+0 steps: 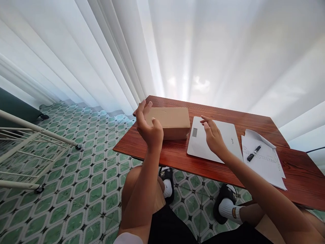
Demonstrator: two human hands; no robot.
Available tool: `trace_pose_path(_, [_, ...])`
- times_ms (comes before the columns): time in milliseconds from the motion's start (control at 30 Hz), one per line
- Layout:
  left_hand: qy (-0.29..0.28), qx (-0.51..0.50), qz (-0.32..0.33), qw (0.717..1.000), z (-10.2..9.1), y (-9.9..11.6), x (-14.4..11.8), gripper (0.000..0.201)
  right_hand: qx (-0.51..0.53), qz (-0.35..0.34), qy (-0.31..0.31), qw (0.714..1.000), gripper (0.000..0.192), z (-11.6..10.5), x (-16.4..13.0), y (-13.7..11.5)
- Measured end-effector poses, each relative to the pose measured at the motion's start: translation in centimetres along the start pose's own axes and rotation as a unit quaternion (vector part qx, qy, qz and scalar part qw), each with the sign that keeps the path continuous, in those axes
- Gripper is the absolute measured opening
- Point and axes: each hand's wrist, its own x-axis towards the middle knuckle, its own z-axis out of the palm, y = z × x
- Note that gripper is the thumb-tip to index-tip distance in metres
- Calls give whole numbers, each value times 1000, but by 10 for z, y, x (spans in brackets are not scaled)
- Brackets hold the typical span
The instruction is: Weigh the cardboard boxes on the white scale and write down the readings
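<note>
A closed brown cardboard box point(172, 118) lies on the left part of the wooden table. My left hand point(149, 127) is raised at the box's near left corner, fingers apart and curved, hiding part of it; whether it touches the box I cannot tell. To the right of the box lies a flat white scale point(225, 132) with a small grey display point(194, 132). My right hand point(213, 135) hovers over the scale, its fingers stretched toward the box and holding nothing.
White sheets of paper point(269, 169) with handwriting lie right of the scale, a black pen point(254, 153) on top. The reddish wooden table point(177, 156) stands before white curtains point(215, 51). A white wheeled rack point(33, 142) stands on the green tiled floor point(88, 162) at left.
</note>
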Motion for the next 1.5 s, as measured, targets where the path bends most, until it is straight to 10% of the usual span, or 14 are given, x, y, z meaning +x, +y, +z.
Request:
trace_pose_path(233, [-50,-31,134,989,25,20,-19,73,16,34,-49,998,47,-43,-28,8])
trace_pose_path(467, [-222,-75,171,957,56,33,-72,47,113,55,-141,982,56,-84,-54,34])
trace_pose_path(900, [-526,-133,306,782,89,27,-162,20,33,35,-316,948,40,-134,-82,66])
trace_pose_path(1333, [-521,-87,503,684,96,32,-191,22,-159,-19,-390,907,33,-141,-83,73])
trace_pose_path(1500, [-518,-141,601,591,126,49,-205,21,-181,12,-346,921,31,-171,-77,83])
